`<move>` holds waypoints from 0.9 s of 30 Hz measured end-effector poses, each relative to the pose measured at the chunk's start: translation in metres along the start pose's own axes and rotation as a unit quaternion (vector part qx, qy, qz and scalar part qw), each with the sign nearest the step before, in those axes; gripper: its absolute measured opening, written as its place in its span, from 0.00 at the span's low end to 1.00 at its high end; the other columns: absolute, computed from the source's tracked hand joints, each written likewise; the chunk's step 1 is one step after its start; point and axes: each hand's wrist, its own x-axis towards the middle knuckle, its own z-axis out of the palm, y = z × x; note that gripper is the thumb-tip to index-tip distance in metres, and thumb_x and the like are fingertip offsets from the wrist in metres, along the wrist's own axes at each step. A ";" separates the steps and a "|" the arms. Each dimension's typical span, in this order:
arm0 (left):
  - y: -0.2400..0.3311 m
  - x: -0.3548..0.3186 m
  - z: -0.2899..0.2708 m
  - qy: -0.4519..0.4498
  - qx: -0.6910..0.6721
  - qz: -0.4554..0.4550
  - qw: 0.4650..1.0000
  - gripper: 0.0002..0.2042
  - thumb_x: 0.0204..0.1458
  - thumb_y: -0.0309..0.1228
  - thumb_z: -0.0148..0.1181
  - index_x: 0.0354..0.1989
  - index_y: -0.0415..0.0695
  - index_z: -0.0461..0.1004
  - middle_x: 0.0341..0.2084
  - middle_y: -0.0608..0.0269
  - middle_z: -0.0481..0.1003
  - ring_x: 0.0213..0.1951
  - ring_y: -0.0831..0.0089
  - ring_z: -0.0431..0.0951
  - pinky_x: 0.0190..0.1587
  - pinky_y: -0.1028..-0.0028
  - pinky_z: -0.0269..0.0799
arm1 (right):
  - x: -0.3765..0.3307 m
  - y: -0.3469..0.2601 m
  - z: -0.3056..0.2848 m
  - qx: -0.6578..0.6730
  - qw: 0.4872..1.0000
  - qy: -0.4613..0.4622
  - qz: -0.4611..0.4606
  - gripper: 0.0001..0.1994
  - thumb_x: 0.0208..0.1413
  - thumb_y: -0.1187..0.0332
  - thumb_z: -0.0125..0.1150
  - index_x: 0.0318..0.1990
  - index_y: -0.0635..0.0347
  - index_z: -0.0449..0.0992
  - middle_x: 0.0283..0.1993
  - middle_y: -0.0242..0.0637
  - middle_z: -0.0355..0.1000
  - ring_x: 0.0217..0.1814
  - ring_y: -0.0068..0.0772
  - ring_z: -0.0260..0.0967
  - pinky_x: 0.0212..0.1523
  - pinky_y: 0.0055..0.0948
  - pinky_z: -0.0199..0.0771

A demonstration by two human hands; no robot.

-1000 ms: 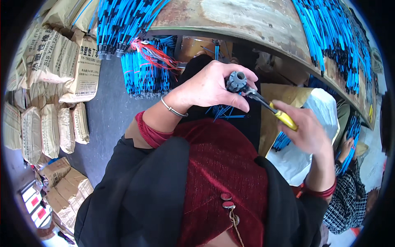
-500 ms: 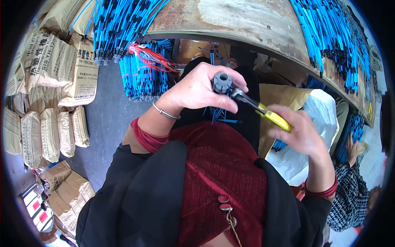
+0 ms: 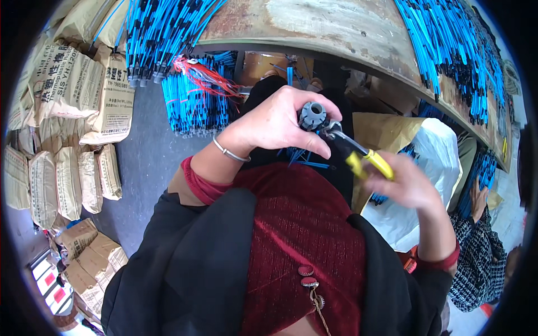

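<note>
My left hand (image 3: 277,120) is closed around a dark grey, ribbed round fitting (image 3: 312,115) with a hole in its top. Gripped in my right hand (image 3: 409,179) are pliers with yellow handles (image 3: 379,164). Their handles are spread apart, and the metal jaws (image 3: 334,132) meet the fitting's right side beside my left thumb. I cannot tell whether the jaws bite on anything. Several thin blue rods (image 3: 305,159) show beneath my left hand, over my lap; whether they join the fitting is hidden.
A worn wooden table (image 3: 319,25) carries blue rods with black ends (image 3: 457,61) at right. More bundled rods (image 3: 196,109) and red ties (image 3: 207,78) are at left. A white sack (image 3: 434,154) stands beside my right arm. Another person's hand (image 3: 478,199) is far right; paper sacks (image 3: 70,84) fill the left.
The fitting and my left hand have shifted slightly right. The pliers' handles have spread apart, and their jaws have come round closer to the fitting's right side.
</note>
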 end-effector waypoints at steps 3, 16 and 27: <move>-0.004 0.003 -0.003 -0.066 -0.011 0.053 0.996 0.21 0.28 0.26 0.75 0.35 0.39 0.75 0.28 0.63 0.76 0.31 0.76 0.75 0.36 0.77 0.70 | -0.003 0.013 0.031 0.671 0.621 -0.336 0.226 0.35 0.44 0.63 0.69 0.57 0.66 0.55 0.31 0.46 0.74 0.35 0.42 0.74 0.39 0.32 0.74; 0.004 0.005 0.009 0.027 0.054 0.013 0.998 0.18 0.30 0.26 0.74 0.31 0.41 0.74 0.26 0.67 0.73 0.30 0.78 0.72 0.34 0.77 0.68 | -0.001 -0.020 -0.015 0.067 0.982 -0.095 0.146 0.38 0.43 0.80 0.56 0.64 0.62 0.48 0.55 0.50 0.59 0.59 0.49 0.58 0.55 0.32 0.61; -0.002 -0.006 -0.001 0.036 0.029 0.007 0.999 0.15 0.34 0.24 0.72 0.31 0.39 0.74 0.26 0.64 0.74 0.30 0.77 0.74 0.34 0.78 0.68 | 0.009 -0.021 0.029 0.142 0.981 -0.012 0.130 0.24 0.48 0.78 0.54 0.56 0.64 0.62 0.37 0.45 0.71 0.42 0.51 0.69 0.44 0.35 0.69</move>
